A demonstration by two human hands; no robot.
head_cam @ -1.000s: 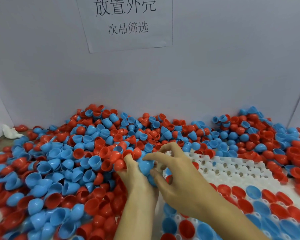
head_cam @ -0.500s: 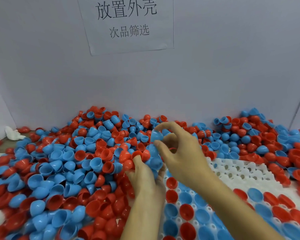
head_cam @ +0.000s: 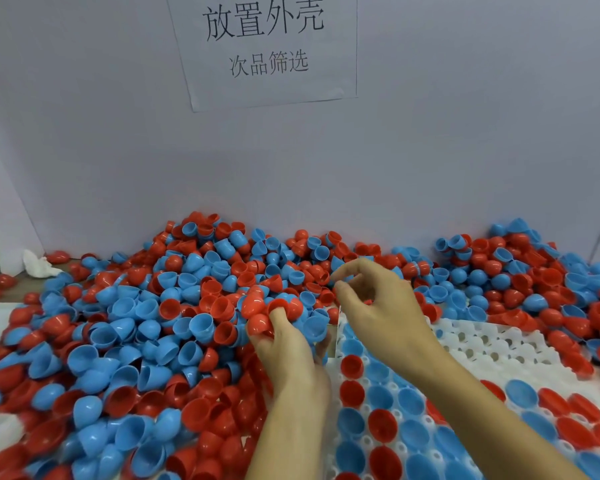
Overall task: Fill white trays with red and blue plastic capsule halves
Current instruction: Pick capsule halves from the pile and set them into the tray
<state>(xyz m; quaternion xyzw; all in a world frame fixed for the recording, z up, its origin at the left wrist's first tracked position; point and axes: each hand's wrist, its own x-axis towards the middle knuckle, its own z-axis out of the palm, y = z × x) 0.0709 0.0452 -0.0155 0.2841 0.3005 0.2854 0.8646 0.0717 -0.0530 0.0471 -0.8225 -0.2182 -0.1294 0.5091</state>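
Note:
A big heap of red and blue capsule halves [head_cam: 136, 323] covers the table on the left and along the back. The white tray [head_cam: 482, 344] lies at the lower right, and its near rows hold red and blue halves [head_cam: 381, 424] set open side up. My left hand [head_cam: 288, 351] grips a cluster of red and blue halves [head_cam: 274, 311] at the tray's left edge. My right hand [head_cam: 378, 306] hovers over the tray's far corner with curled fingers. Its thumb and index finger pinch at a blue half [head_cam: 336, 264] on the heap's edge.
A grey wall with a printed paper sign [head_cam: 264, 46] closes the back. More halves [head_cam: 534, 271] are piled at the back right, past the tray. A crumpled white scrap [head_cam: 37, 266] lies at the far left. The tray's far rows are bare cells.
My right hand rose from the cluster in my left hand with a blue half, then moved up and right to the heap's edge. My left hand stayed put with its cluster.

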